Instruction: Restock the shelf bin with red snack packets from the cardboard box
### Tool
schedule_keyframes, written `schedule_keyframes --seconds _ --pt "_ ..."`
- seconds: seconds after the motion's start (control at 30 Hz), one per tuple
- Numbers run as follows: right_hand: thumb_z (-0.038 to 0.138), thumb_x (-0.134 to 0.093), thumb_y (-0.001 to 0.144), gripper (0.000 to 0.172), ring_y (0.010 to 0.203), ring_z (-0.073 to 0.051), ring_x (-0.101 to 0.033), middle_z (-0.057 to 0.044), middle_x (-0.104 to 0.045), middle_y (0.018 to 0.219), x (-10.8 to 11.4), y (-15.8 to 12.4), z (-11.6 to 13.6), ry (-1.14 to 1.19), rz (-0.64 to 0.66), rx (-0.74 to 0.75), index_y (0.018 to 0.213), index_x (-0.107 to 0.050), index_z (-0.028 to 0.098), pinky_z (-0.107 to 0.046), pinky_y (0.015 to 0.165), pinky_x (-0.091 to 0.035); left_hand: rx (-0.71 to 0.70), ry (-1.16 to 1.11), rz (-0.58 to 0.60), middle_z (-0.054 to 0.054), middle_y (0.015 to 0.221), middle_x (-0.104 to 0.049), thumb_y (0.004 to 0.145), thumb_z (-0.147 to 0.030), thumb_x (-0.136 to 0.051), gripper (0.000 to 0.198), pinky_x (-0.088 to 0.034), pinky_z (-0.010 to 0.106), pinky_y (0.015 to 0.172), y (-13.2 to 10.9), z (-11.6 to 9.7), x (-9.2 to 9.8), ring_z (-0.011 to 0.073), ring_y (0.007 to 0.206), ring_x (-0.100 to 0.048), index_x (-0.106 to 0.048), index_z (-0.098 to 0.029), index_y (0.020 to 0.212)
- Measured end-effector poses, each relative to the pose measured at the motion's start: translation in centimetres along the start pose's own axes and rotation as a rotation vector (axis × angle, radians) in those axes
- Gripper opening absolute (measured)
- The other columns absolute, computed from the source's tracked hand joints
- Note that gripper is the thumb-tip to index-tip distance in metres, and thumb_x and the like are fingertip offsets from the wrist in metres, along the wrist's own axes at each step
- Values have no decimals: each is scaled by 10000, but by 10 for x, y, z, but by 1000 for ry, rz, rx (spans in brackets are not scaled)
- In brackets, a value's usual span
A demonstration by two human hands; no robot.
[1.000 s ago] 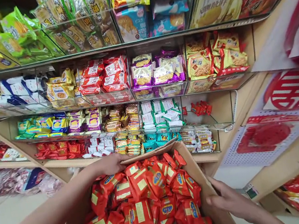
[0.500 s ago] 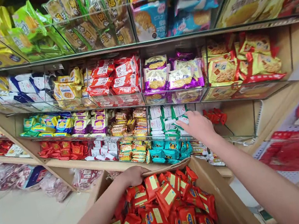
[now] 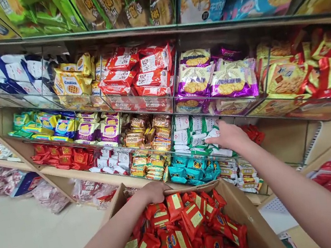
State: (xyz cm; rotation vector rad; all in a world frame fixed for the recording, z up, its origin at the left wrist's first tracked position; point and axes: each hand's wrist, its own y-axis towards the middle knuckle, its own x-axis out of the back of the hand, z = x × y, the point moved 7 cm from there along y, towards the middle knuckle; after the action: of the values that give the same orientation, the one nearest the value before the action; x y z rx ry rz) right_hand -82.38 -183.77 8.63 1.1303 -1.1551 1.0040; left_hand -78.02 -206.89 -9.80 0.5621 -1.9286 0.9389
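Observation:
A cardboard box (image 3: 248,224) full of several red snack packets (image 3: 184,235) is at the bottom of the view. My left hand (image 3: 153,191) is closed over the box's far rim. My right hand (image 3: 229,136) reaches up to the shelf and rests on the green-and-white snack packets (image 3: 195,129) in a clear bin, fingers curled over them. Just right of that hand, a few red packets (image 3: 254,132) lie in a nearly bare bin.
Tiered clear bins hold purple biscuit bags (image 3: 215,79), red-and-white packs (image 3: 134,74), teal packets (image 3: 192,170) and gold candies (image 3: 147,131). A wooden shelf edge (image 3: 76,177) runs below. Bagged goods (image 3: 47,194) sit on the tiled floor at left.
My right hand left the box's side and rose to the shelf, settling on the green-and-white packets. The view moved closer and up. My left hand stays on the box rim.

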Motion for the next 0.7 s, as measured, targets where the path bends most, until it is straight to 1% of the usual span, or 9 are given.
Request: schedule_keyframes --seconds 0.1,0.23,0.3,0.37,0.43,0.5,0.6,0.63,0.7 --pt "570 -604 644 648 802 -266 -625 -153 -645 937 1 2 -4 43 -30 10 1115 -489 140 -317 610 -434 -2 2 0 37 988 -704 602 -110 -511 558 -490 281 695 3 0 -1 236 866 -643 -599 -299 1120" --pt "480 -615 692 560 816 -266 -621 -123 -665 833 8 3 -8 71 -84 51 1116 -519 127 -314 629 -421 -13 1 -4 45 999 -700 612 -118 -505 541 -490 295 697 7 1 -2 246 870 -642 -606 -303 1110" --pt "424 -603 724 490 815 -256 -620 -96 -667 792 13 2 -6 116 -118 86 1109 -535 129 -307 642 -417 -17 2 -10 53 1008 -695 617 -126 -505 525 -488 303 706 9 1 -3 254 883 -638 -611 -294 1104" --pt "374 -595 746 450 803 -235 -621 -68 -665 777 16 -2 1 190 -146 140 1123 -529 138 -294 662 -417 -24 3 -17 54 1004 -695 620 -131 -505 516 -486 304 710 10 1 -3 254 889 -635 -614 -291 1099" --pt "327 -596 755 433 789 -212 -617 -52 -660 804 14 -6 18 240 -142 247 1141 -508 152 -280 675 -417 -33 1 -18 47 992 -699 621 -133 -504 513 -487 299 700 11 1 -4 250 882 -638 -615 -301 1093" --pt "282 -597 762 412 804 -198 -607 -54 -650 886 7 -10 43 231 -114 409 1140 -487 161 -270 684 -416 -40 -2 -15 40 987 -701 620 -134 -504 513 -490 296 689 12 0 -5 248 875 -640 -616 -312 1088" --pt "198 -562 787 340 914 -201 -576 -90 -605 1041 -5 -13 84 83 -69 650 1111 -476 148 -265 735 -404 -37 -1 -10 42 990 -701 623 -144 -507 530 -495 306 690 12 -1 -5 256 872 -643 -601 -318 1115" --pt "164 -549 789 304 952 -206 -563 -102 -593 1061 -10 -12 95 13 -48 703 1085 -488 141 -263 754 -397 -35 1 -10 46 995 -700 624 -149 -510 535 -495 311 697 12 -1 -5 260 877 -642 -596 -316 1125" --pt "100 -532 778 236 977 -215 -554 -113 -600 1030 -17 -6 111 -104 0 753 1010 -526 137 -260 769 -386 -33 4 -13 52 1010 -695 625 -159 -516 538 -494 318 711 12 -2 -5 265 891 -638 -589 -312 1135"
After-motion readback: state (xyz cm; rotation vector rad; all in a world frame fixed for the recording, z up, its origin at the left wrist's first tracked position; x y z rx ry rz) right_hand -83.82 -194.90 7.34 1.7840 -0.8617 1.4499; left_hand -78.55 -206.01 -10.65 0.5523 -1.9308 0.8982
